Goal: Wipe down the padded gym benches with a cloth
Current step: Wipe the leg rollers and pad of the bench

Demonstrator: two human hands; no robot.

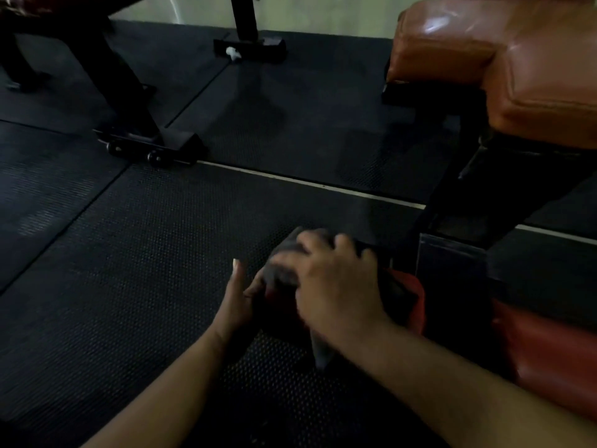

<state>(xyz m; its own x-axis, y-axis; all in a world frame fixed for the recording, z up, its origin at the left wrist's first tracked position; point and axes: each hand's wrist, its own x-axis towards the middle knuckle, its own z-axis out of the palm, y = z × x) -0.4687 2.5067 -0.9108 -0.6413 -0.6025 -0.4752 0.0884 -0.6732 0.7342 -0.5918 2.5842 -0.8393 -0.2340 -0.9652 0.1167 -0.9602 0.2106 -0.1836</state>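
You're mid-wipe: right hand (336,282) clasps the grey cloth (284,261) over the red bench pad (549,350) end, left hand (239,300) straight-fingered beside it; next, probably sweep along the pad.

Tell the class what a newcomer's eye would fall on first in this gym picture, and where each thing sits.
The two hands at bottom centre draw the eye first: the right hand holds a grey cloth against the end of a red padded bench, with the left hand beside it. Next comes the glossy orange-brown bench at upper right, bright against the dark rubber floor mats.
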